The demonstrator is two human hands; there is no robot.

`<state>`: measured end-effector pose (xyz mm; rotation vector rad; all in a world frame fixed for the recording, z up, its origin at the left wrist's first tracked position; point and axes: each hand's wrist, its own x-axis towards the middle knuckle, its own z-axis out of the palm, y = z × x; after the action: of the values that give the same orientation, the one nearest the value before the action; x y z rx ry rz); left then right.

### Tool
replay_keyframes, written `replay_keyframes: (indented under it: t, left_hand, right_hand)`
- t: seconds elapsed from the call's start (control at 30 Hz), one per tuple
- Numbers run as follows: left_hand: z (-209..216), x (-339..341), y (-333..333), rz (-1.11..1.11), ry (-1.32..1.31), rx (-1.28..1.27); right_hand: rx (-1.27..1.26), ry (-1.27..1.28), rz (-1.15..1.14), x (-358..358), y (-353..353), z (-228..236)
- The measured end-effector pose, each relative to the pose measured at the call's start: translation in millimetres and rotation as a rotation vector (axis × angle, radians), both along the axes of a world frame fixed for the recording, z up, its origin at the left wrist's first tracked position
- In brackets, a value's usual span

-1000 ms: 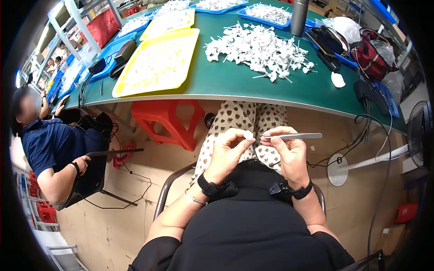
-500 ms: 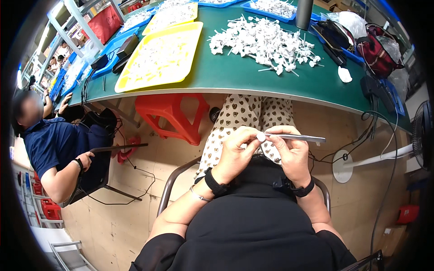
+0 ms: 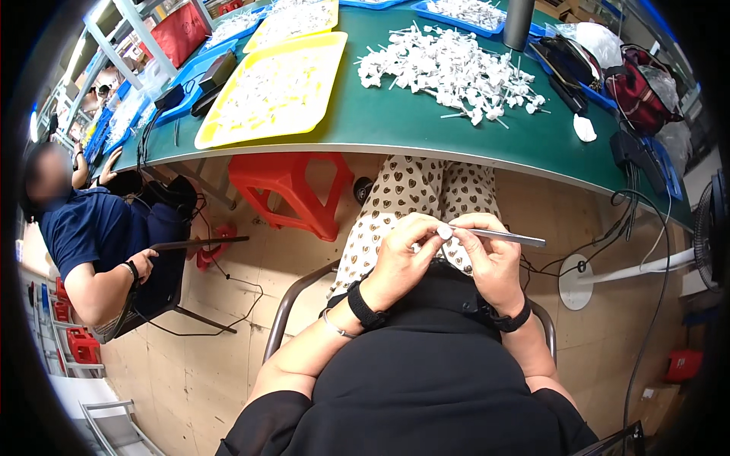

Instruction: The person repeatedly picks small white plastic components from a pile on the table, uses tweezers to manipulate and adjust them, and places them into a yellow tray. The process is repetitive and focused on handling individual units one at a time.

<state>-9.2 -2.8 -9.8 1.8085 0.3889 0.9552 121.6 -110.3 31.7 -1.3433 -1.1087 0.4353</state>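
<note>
Over my lap, my left hand (image 3: pixel 408 251) pinches a small round white part (image 3: pixel 444 230) between thumb and fingertips. My right hand (image 3: pixel 493 254) is closed round slim metal tweezers (image 3: pixel 511 237), whose free end sticks out to the right. The tips of the tweezers are at the white part, and my right fingertips lie close beside it; whether they touch it I cannot tell. Beyond the table's front edge lies a heap of small white parts with thin stems (image 3: pixel 456 72). Left of the heap, a yellow tray (image 3: pixel 338 68) holds many small whitish pieces.
The green table (image 3: pixel 426 137) spans the far side, with blue trays of white parts behind. A red stool (image 3: pixel 285 178) stands underneath, left of my legs. To the left sits a person in dark blue (image 3: pixel 95 228). Cables and a white-based fan (image 3: pixel 578 281) are at right.
Both hands keep their grip above my lap. The tweezers' free end has tipped slightly downward. The table and trays shift a little in view.
</note>
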Motion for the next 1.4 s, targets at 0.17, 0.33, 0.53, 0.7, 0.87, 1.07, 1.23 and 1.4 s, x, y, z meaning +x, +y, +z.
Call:
replay_keyframes:
  t: [0.17, 0.33, 0.53, 0.7, 0.87, 1.07, 1.23, 1.4]
  left_hand:
    - [0.2, 0.2, 0.0, 0.003, -0.001, -0.007]
    - [1.1, -1.5, 1.2, 0.006, 0.031, 0.028]
    - [-2.2, -0.2, 1.5, -0.003, 0.026, 0.004]
    - [-2.3, -0.1, 1.4, 0.0, 0.02, -0.011]
    - [-3.3, 0.5, 2.0, -0.006, 0.004, -0.028]
    - [-1.2, 0.0, 2.2, -0.003, 0.011, 0.002]
    - [-2.0, 0.4, 2.1, 0.003, 0.017, 0.014]
    - [0.4, 0.2, 2.2, 0.0, 0.009, 0.009]
  right_hand:
    - [0.029, 0.013, -0.01, -0.8, 1.6, -0.2]
    - [0.027, -0.019, -0.003, -0.4, 3.2, -1.5]
    - [0.046, -0.111, 0.011, 3.1, 3.0, -2.1]
    - [0.0, -0.014, 0.012, 1.7, 0.8, -0.2]
    - [0.018, 0.021, 0.009, 0.3, 2.8, -1.2]
    - [0.013, -0.057, -0.019, 3.3, 2.8, -3.1]
    - [0.024, -0.046, -0.031, 3.3, 3.8, -3.3]
    - [0.006, -0.018, -0.038, 2.0, 3.8, -1.3]
